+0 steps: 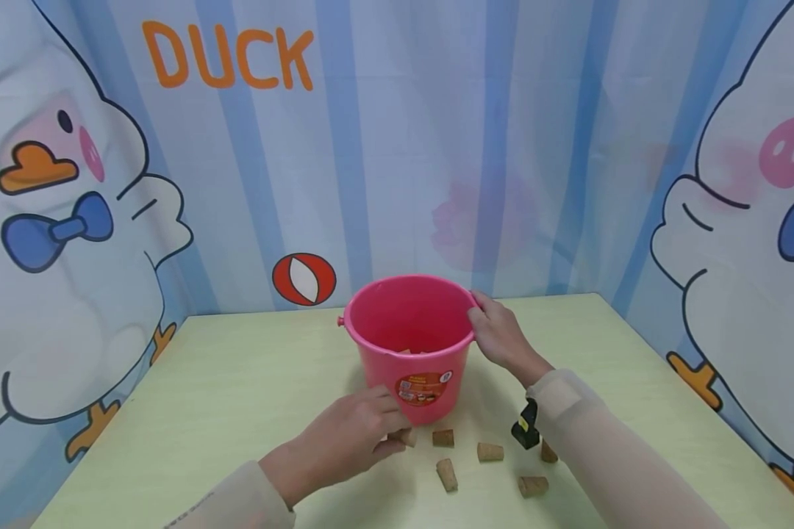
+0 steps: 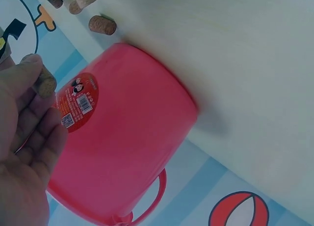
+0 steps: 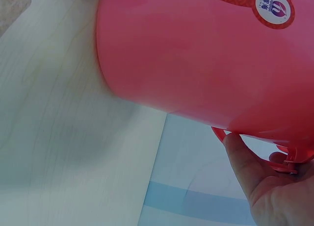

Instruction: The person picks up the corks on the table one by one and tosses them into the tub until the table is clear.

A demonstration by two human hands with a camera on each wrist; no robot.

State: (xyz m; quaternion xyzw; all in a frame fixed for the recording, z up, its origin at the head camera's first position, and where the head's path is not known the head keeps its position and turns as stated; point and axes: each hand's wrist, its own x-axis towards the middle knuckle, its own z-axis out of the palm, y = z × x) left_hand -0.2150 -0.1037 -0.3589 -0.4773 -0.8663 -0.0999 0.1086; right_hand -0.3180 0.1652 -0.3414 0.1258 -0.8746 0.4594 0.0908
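A pink bucket (image 1: 384, 367) with a round orange label stands upright on the table. My right hand (image 1: 503, 330) grips its rim at the right side; in the right wrist view the thumb and fingers hold the bucket near the red handle (image 3: 277, 166). Low in front of the bucket, my left hand (image 1: 351, 433) pinches a cork stopper (image 2: 45, 83) between thumb and fingers. Just the tops of a few pale pieces (image 1: 406, 352) show inside the bucket. Loose corks lie near the left hand, among them one cork (image 1: 443, 438) and another cork (image 1: 446, 475).
More corks lie to the right, such as a cork (image 1: 490, 452), a cork (image 1: 533, 486) and a cork (image 1: 549, 452) partly behind the right sleeve. The pale yellow table (image 1: 251, 367) ends at a curtain (image 1: 403, 147) printed with ducks.
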